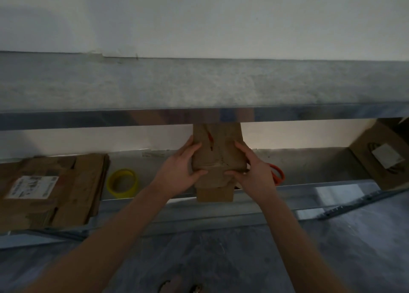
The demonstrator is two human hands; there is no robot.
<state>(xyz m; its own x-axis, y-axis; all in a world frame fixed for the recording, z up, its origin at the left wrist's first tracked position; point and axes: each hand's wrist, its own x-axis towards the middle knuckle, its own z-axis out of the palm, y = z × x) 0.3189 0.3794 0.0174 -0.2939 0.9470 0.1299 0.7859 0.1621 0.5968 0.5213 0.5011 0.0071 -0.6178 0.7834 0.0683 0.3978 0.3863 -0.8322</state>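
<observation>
Cardboard box [218,153], small, brown, worn. Creased face; a red streak near the upper left, and a pale tape seam running across low down. One flap hangs below the body and overlaps the front edge of the lower metal shelf [309,195]. Top of the box is hidden behind the front lip of the upper shelf [199,84]. The box stands roughly upright at the middle of the lower shelf, between the two hands; whether its base rests on the shelf cannot be told.

Left hand [179,171]: clamped on the box's left side, fingers curled round the left edge, thumb laid across the front near the seam.

Right hand [254,171]: clamped on the right side likewise, fingers wrapped on the right edge, thumb pressing the front low down. The thumbs point toward each other, apart.

Other items on the lower shelf: yellow tape roll [122,183] left of the box, lying flat; stack of flattened cardboard [51,188] farther left, with a white label on top; orange scissor handles [277,173] just behind the right hand; second carton [380,157] at far right, tilted.
</observation>
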